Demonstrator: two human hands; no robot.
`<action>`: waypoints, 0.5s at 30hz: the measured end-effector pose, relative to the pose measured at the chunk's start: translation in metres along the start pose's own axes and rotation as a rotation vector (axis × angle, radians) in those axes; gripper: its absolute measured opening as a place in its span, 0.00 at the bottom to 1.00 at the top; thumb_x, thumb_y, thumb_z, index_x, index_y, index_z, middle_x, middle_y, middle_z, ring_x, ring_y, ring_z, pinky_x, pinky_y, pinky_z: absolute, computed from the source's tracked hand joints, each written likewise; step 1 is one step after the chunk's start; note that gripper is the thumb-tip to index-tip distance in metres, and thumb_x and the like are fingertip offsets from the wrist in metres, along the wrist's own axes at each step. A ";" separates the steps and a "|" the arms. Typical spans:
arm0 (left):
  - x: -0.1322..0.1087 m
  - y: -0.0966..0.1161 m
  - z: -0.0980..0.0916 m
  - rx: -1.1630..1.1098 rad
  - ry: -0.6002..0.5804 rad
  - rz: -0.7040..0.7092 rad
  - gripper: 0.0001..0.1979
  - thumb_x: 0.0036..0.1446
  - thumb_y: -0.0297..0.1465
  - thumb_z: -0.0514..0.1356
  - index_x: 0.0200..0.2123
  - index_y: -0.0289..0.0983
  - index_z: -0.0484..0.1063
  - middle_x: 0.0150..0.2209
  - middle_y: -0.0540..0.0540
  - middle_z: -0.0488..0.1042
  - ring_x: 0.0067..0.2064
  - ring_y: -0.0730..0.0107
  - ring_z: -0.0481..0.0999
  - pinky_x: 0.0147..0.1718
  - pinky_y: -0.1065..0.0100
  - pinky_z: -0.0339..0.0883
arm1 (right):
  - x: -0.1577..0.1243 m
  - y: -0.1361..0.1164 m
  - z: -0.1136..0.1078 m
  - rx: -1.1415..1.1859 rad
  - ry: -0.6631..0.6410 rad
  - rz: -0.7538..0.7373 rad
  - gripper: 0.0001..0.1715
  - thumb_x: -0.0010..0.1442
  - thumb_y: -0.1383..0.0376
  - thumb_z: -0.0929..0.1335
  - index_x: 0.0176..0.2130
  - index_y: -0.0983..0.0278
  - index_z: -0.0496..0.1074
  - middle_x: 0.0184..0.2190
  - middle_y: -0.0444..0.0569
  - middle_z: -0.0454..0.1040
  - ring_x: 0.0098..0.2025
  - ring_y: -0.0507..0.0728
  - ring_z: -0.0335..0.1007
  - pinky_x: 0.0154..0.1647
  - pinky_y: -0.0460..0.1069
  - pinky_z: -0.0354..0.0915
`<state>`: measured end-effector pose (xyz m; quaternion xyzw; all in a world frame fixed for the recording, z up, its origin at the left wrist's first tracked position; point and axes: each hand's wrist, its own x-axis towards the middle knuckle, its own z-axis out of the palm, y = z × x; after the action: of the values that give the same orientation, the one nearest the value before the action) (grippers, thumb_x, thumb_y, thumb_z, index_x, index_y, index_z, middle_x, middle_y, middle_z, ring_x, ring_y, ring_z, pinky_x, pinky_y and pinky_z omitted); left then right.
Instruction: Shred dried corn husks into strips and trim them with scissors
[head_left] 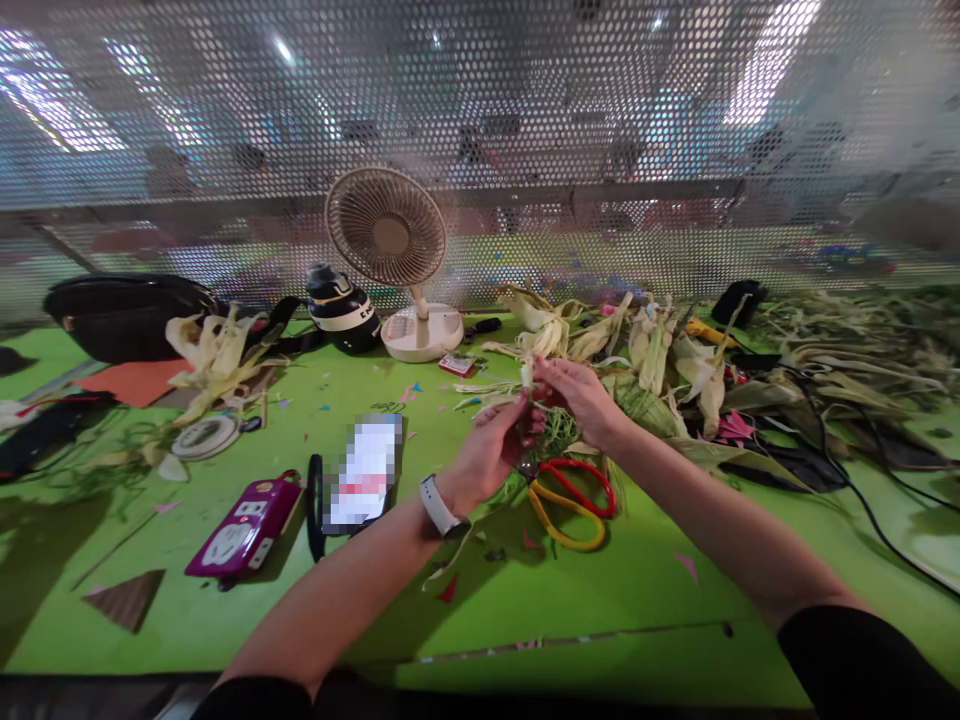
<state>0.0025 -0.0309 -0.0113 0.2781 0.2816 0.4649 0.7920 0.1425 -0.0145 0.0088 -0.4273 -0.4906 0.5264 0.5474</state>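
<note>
My left hand [499, 440], with a white watch at the wrist, pinches the lower part of a small pale husk piece [526, 377] over the green table. The fingers of my right hand [574, 392] close on the same piece from the right, near its top. Both hands almost touch. Just below them lie scissors [574, 505] with one red and one yellow handle loop, their blades partly hidden. Green shredded strands [557, 432] sit beneath my right hand. Dried corn husks [649, 345] are heaped behind and to the right.
A fan [422, 335] and a black bottle [345, 318] stand at the back. Left of my hands lie a phone [365, 472], a purple power strip [246, 528], a tape roll [206, 437] and more husks [219, 360]. A black cable [847, 480] runs down the right side.
</note>
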 end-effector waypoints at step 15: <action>0.002 0.006 0.003 -0.023 0.113 0.187 0.11 0.44 0.33 0.69 0.25 0.34 0.71 0.18 0.55 0.70 0.20 0.82 0.67 0.21 0.76 0.59 | -0.006 0.007 -0.006 -0.910 -0.020 -0.692 0.15 0.63 0.57 0.64 0.29 0.62 0.71 0.26 0.48 0.70 0.31 0.55 0.64 0.36 0.50 0.59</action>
<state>0.0022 -0.0267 -0.0052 0.2676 0.2934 0.5548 0.7311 0.1479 -0.0198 0.0005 -0.4293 -0.7844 0.0562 0.4441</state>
